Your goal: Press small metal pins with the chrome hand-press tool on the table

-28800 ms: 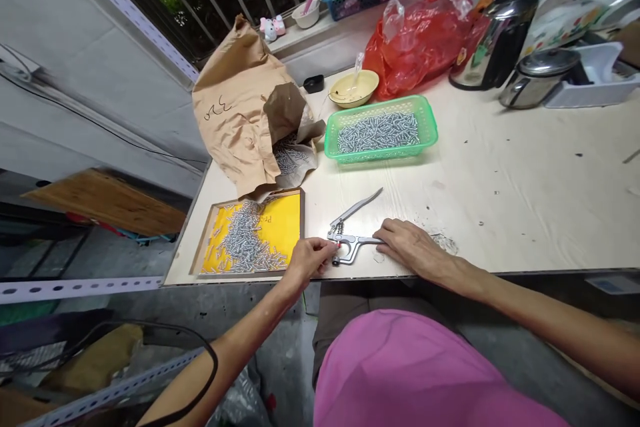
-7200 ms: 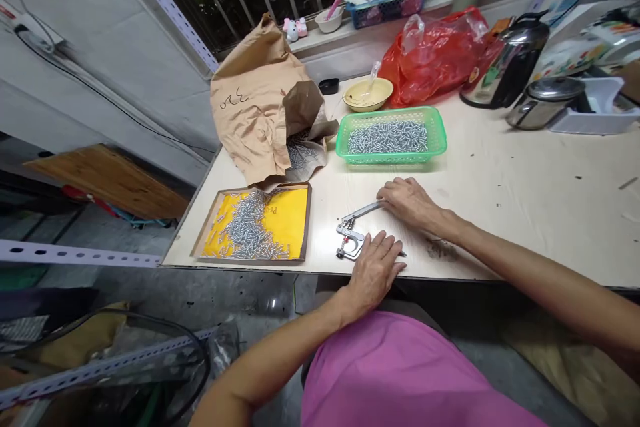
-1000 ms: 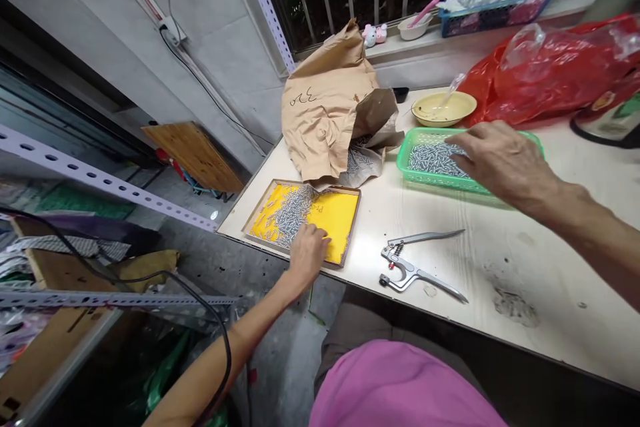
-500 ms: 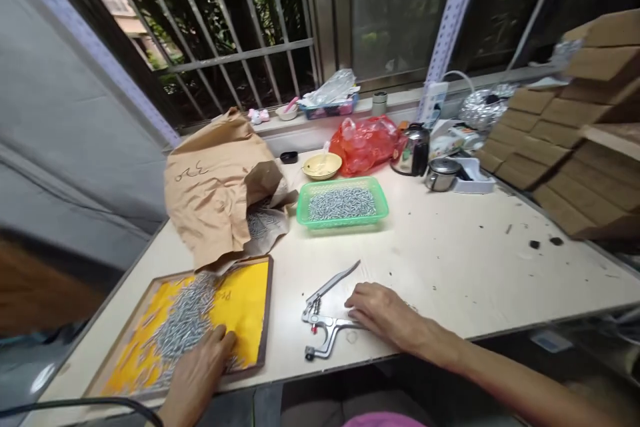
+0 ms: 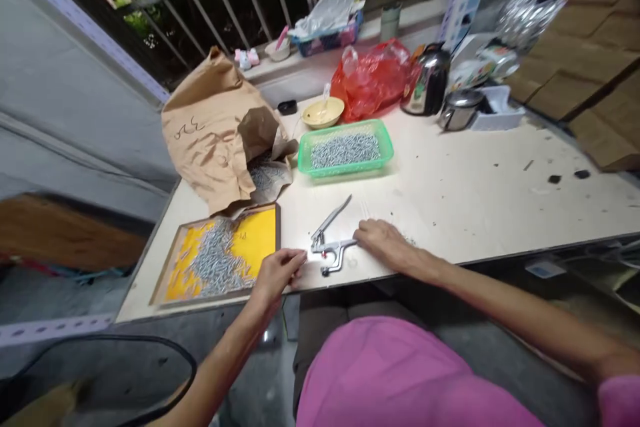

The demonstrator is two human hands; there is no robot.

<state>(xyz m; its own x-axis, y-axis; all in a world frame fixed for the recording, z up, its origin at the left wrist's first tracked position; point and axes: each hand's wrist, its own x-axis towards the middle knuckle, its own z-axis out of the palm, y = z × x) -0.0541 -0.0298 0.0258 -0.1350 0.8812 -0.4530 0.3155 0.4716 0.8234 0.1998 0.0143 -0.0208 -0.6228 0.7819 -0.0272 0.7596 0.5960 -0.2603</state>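
Metal snap pliers point(image 5: 334, 250) lie on the table in front of me, one handle angled up and away. My right hand point(image 5: 383, 241) has its fingers closed around the end of the lower handle. Just left of the pliers' jaws is my left hand point(image 5: 280, 272), its fingertips pinched together; whatever they hold is too small to name. Beside it, the yellow tray point(image 5: 263, 233) with a dark rim carries a heap of small silvery metal pieces point(image 5: 215, 259). Similar pieces fill a green basket point(image 5: 346, 172) behind the pliers.
A brown paper bag point(image 5: 210, 140) with metal pieces at its mouth stands behind the tray. Farther back are a yellow bowl point(image 5: 323, 113), a red plastic bag point(image 5: 370, 80), a kettle point(image 5: 431, 80) and a metal pot point(image 5: 459, 110). Cardboard boxes point(image 5: 590, 67) are stacked at the right.
My left hand has moved from the metal pieces in the tray rightward to beside the pliers. My right hand has closed on the handle. The view has tilted downward.
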